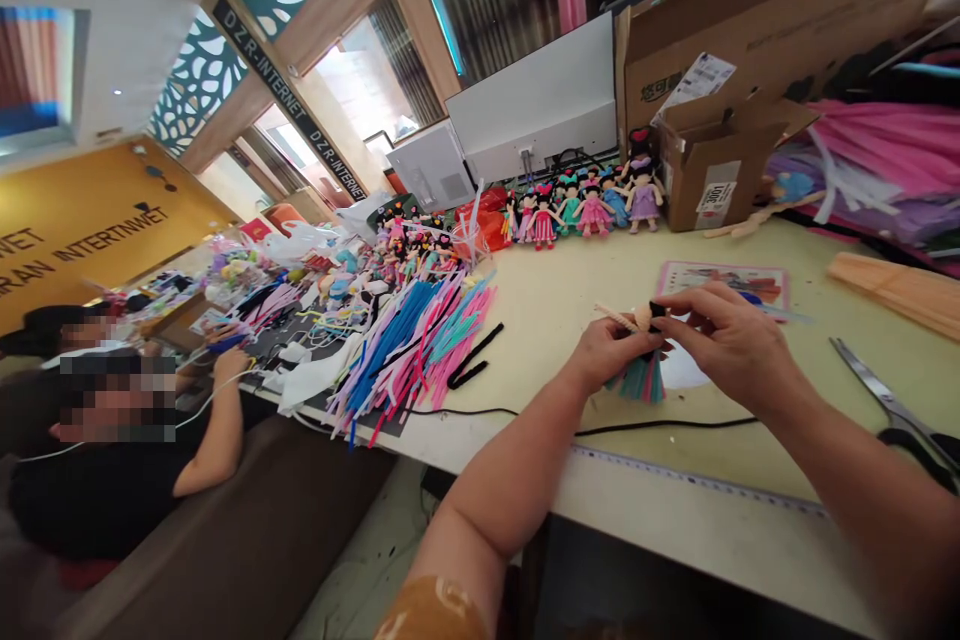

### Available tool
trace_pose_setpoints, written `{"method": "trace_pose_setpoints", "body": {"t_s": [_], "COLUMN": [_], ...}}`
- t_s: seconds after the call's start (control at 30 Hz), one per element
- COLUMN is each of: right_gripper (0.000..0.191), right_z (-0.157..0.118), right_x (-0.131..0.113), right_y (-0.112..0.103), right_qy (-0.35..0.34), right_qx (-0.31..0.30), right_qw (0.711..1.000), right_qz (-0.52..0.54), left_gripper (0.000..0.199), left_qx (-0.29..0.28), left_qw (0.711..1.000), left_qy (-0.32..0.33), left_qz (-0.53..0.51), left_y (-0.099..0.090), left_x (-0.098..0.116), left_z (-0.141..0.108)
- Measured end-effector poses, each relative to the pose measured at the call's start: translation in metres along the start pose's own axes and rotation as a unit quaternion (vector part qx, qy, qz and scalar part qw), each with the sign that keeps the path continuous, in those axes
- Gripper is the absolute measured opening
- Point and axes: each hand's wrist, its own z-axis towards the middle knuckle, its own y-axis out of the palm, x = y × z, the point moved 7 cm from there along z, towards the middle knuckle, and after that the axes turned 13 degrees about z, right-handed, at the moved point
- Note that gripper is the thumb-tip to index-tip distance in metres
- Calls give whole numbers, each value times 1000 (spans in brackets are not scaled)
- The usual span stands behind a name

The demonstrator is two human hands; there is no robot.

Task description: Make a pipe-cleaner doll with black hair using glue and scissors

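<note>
Holding a small doll [641,380] low over the near side of the table [540,305], both hands together. Left hand [606,352] closed in a narrow grip about its body, teal skirt strands hanging below; probably the steadying hand, leaving the head exposed. Right hand [724,330] pinched narrow, thumb and fingertips at the dark piece [657,310] by the pale head; a fingertip hold would suit something so slight. Exact contact hidden by the fingers.

Just beyond the hands, a printed card [750,280] lies flat, perhaps kept in sight for reference. Scissors [877,390] to the right, blades apart and pointing far left, handles towards the near right, which would suit a right-hand reach. Peach strips [900,295] farther right, laid side by side, likely to keep them straight.

Left of the hands, fuzzy stems [420,330] in a loose, many-coloured spread; ends fanned, so single ones should pull free easily. A bent black stem [480,352] sits apart from them. Black cord [660,425] runs along the near side. Far side: dolls [592,212] stand in a row beside an open carton [701,185], seemingly out of the working space. Co-worker [97,500] at far left.
</note>
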Motion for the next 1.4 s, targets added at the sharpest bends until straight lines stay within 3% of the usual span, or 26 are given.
{"method": "trace_pose_setpoints", "body": {"t_s": [0.33, 1.4], "right_gripper": [19, 19], "right_z": [1, 1], "right_x": [-4, -3], "right_y": [-1, 1], "right_qy": [6, 13], "right_qx": [-4, -4], "right_qw": [1000, 1000], "right_qz": [5, 15], "left_gripper": [51, 49], "left_qx": [3, 1], "left_qw": [1000, 1000], "left_qy": [-6, 12], "left_qz": [7, 20], "left_y": [1, 0], "left_x": [9, 5], "left_z": [-4, 0]}}
